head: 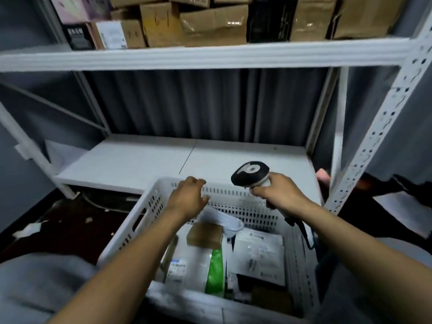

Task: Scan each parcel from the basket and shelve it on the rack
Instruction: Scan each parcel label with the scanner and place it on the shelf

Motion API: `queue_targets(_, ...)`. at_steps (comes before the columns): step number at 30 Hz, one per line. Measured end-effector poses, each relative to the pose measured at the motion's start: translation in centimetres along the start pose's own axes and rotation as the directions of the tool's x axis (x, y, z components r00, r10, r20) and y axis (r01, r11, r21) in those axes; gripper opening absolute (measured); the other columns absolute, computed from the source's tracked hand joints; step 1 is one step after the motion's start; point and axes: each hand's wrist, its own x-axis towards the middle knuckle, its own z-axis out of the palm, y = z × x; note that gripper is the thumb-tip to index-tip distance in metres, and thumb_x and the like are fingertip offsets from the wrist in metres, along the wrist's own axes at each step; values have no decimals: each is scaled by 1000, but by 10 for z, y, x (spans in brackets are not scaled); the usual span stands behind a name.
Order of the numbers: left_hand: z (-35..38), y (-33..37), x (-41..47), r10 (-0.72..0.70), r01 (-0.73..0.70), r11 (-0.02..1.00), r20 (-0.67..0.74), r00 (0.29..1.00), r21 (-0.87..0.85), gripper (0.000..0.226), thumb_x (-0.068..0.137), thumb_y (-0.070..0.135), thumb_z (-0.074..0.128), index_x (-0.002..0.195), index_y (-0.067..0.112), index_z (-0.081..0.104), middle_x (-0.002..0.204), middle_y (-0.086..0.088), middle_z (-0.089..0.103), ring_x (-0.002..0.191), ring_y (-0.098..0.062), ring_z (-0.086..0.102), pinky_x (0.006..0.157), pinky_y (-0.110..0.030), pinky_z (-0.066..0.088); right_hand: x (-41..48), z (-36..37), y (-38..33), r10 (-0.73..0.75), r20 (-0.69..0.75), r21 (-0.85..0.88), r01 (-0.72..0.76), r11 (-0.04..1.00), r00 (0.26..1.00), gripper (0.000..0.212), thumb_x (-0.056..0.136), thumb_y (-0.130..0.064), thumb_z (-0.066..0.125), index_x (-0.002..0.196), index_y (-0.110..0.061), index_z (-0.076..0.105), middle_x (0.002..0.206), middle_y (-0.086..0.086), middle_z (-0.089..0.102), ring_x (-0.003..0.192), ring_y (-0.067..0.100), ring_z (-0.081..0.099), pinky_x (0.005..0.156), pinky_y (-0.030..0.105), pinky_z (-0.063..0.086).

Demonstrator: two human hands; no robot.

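Observation:
A white perforated basket (233, 195) stands in front of me, holding several parcels: a small brown box (205, 233), a white mailer with a green stripe (216, 270), a white bag with a label (258, 250) and a crumpled white pouch (222, 220). My left hand (189, 196) hovers over the basket's far rim with loosely curled fingers and holds nothing. My right hand (275, 191) grips the handle of a black-and-white barcode scanner (250, 173), whose head is above the basket's far edge. Its cable trails down on the right.
The white rack's lower shelf (140, 160) lies just behind the basket. The upper shelf (210, 54) carries several cardboard boxes (210, 22). A perforated rack post (383, 118) rises at the right. Dark floor with scraps lies at the left.

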Motion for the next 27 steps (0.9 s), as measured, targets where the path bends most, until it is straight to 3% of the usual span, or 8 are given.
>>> queue_targets(5, 85, -28, 2, -79, 69, 996, 175, 981, 58, 48, 93, 41, 54, 138, 24, 46, 140, -7, 45, 126, -29, 46, 99, -36, 44, 27, 41, 58, 107, 74, 66, -112, 992, 992, 10, 81, -21, 67, 87, -13, 66, 62, -2, 60, 55, 14, 55, 56, 27, 44)
queue_targets(11, 167, -51, 23, -206, 180, 978, 321, 924, 110, 60, 90, 46, 56, 141, 19, 40, 138, -8, 44, 123, -29, 45, 97, -36, 43, 81, 90, 104, 248, 146, 205, -275, 939, 958, 18, 82, -18, 68, 81, 0, 66, 66, 11, 61, 53, 22, 56, 50, 27, 41)
queue_targets(19, 252, -53, 67, -366, 339, 930, 310, 877, 140, 100, 75, 75, 55, 149, 16, 23, 147, -15, 31, 132, -33, 33, 105, -38, 32, 132, 147, 160, 350, 117, 243, -368, 898, 930, 24, 83, -14, 66, 64, -7, 53, 59, 19, 51, 56, 23, 51, 56, 30, 37)
queue_targets(23, 285, -48, 81, -444, 418, 896, 344, 828, 151, 105, 71, 84, 44, 150, 21, 17, 155, -28, 7, 143, -45, 11, 115, -47, 17, 146, 164, 178, 351, 155, 219, -379, 899, 923, 38, 84, -12, 65, 57, -11, 38, 56, 14, 41, 59, 20, 42, 60, 30, 31)
queue_targets(27, 303, -50, 87, -519, 499, 853, 335, 786, 152, 109, 69, 84, 47, 151, 19, 16, 153, -36, 1, 142, -50, 6, 115, -51, 13, 149, 171, 185, 351, 187, 171, -382, 908, 918, 33, 84, -13, 65, 61, -9, 41, 57, 15, 42, 58, 20, 42, 60, 30, 33)
